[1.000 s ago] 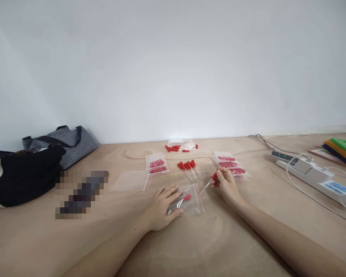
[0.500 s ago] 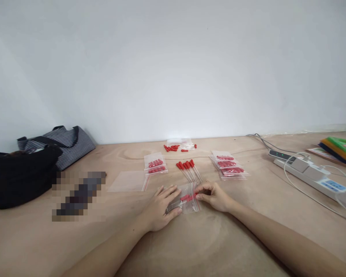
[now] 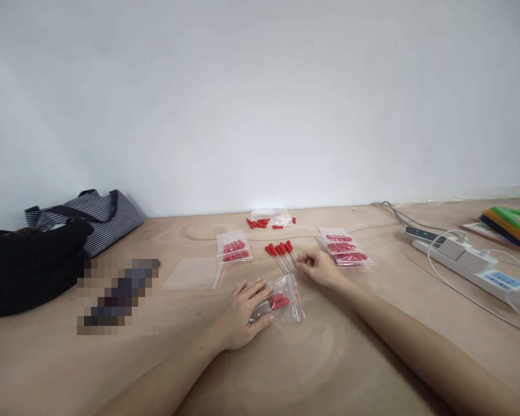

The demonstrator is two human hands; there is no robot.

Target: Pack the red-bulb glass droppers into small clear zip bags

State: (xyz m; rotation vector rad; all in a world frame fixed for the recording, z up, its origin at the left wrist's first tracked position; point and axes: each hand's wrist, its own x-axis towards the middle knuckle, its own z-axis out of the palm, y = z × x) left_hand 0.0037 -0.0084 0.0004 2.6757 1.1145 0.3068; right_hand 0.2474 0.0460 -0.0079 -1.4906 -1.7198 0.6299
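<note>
My left hand [image 3: 249, 315] lies with fingers spread on a clear zip bag [image 3: 292, 309], pressing its left part to the table. Inside that bag are red-capped droppers [image 3: 279, 301]; their lower ends are under the hand. My right hand [image 3: 318, 267] is just above and right of the bag, thumb and index finger curled beside the loose red-topped droppers [image 3: 281, 248], which fan out with their red ends away from me. Whether its fingertips hold a dropper is too small to tell. Filled bags of red-capped droppers lie on the left [image 3: 234, 248] and right [image 3: 346, 251].
A flat clear bag [image 3: 195, 273] lies left of my left hand. Loose red caps [image 3: 257, 223] and another bag are near the wall. A power strip [image 3: 472, 263] with cables and coloured trays [image 3: 513, 222] stand right. Black [image 3: 30, 266] and striped bags [image 3: 108, 216] sit left.
My right hand has moved from the bag's mouth up to the loose droppers. The red caps inside the bag sit further from its opening. My left hand has stayed on the bag.
</note>
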